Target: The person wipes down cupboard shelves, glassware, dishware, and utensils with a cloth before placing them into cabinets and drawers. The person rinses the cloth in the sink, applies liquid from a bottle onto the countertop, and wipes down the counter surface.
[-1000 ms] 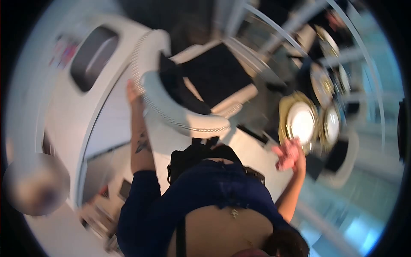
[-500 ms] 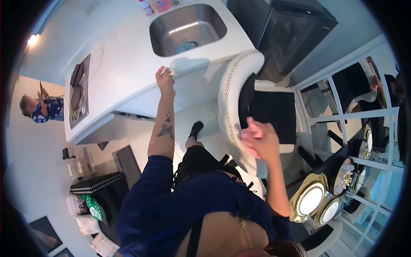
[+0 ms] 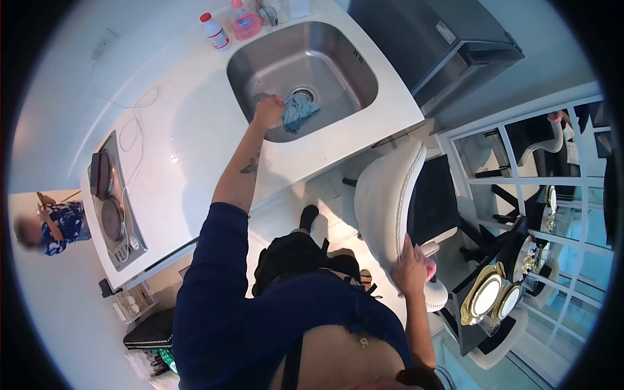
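Note:
Over the near left rim of the steel sink (image 3: 351,97), my left hand (image 3: 269,110) has its fingers curled at the edge of a crumpled, wet-looking blue cloth (image 3: 300,114). The cloth lies beside the drain, and its end meets my fingertips. My right hand (image 3: 409,272) is low beside the white padded chair back (image 3: 383,195). Its fingers are bent around something pink and crumpled, cloth-like (image 3: 430,270), mostly hidden by the hand.
Behind the sink stand a red-capped white bottle (image 3: 215,32) and a pink soap bottle (image 3: 245,23). Pans (image 3: 112,218) sit on the hob at left. A dark fridge (image 3: 448,45) and a set dining table (image 3: 465,302) are at right. Another person (image 3: 62,227) is far left.
My left hand has moved from the counter's front edge into the sink, to the blue cloth. My right hand has lowered along the chair. The view has come closer to the sink.

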`<state>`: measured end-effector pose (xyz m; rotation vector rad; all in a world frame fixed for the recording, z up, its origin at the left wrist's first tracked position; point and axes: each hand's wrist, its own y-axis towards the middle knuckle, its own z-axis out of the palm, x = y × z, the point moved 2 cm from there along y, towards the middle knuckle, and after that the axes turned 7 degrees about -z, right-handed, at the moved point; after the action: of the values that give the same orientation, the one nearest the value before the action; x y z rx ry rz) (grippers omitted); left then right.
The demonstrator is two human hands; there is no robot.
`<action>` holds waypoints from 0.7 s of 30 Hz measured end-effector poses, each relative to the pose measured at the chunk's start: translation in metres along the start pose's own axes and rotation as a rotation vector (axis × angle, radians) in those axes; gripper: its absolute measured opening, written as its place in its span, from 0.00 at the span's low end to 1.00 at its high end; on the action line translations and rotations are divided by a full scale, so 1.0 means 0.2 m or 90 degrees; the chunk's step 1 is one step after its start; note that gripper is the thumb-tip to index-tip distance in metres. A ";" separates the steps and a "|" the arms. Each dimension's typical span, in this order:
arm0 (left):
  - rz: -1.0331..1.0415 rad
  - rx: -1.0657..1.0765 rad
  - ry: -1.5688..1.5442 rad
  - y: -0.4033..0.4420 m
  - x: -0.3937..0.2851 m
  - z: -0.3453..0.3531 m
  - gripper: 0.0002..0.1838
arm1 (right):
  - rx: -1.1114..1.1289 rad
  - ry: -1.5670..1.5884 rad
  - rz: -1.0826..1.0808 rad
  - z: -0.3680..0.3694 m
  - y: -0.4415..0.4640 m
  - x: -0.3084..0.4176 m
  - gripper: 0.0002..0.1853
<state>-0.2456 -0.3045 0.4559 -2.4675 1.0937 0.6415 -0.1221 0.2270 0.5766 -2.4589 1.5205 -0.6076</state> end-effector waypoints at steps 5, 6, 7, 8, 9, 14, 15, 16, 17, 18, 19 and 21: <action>0.074 0.053 -0.133 -0.16 -0.13 0.03 0.17 | 0.068 0.036 0.074 0.13 -0.44 -0.09 0.41; 0.070 0.050 -0.132 -0.23 -0.14 0.02 0.17 | 0.073 0.018 0.064 0.21 -0.54 -0.16 0.39; 0.108 0.022 -0.149 -0.31 -0.16 -0.02 0.16 | 0.075 0.015 0.100 0.21 -0.62 -0.16 0.34; 0.146 -0.002 -0.165 -0.39 -0.17 -0.06 0.15 | 0.078 0.003 0.100 0.20 -0.70 -0.16 0.28; 0.174 -0.001 -0.238 -0.46 -0.16 -0.11 0.12 | 0.065 -0.010 0.121 0.23 -0.79 -0.20 0.27; 0.222 -0.091 -0.177 -0.70 -0.06 -0.31 0.13 | 0.110 -0.027 0.195 0.43 -1.29 -0.52 0.26; 0.274 -0.039 -0.149 -0.78 -0.08 -0.30 0.11 | 0.136 -0.069 0.158 0.44 -1.34 -0.56 0.26; 0.325 0.013 -0.123 -0.84 -0.11 -0.28 0.10 | 0.162 -0.112 0.122 0.44 -1.40 -0.63 0.26; 0.329 0.018 -0.121 -0.89 -0.15 -0.27 0.10 | 0.285 -0.151 0.116 0.61 -1.51 -0.93 0.25; 0.394 0.063 -0.067 -0.94 -0.21 -0.26 0.11 | 0.407 -0.185 0.099 0.78 -1.63 -1.21 0.25; 0.462 0.105 -0.015 -0.97 -0.26 -0.23 0.13 | 0.430 -0.091 0.264 0.45 -1.45 -0.95 0.22; 0.490 0.067 0.013 -0.90 -0.27 -0.07 0.16 | 0.121 0.155 0.506 0.24 -1.29 -0.79 0.18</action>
<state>-0.1373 -0.1666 0.5226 -1.9146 2.0401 0.7296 0.0466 0.4816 0.5889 -1.4809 2.1999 -0.8350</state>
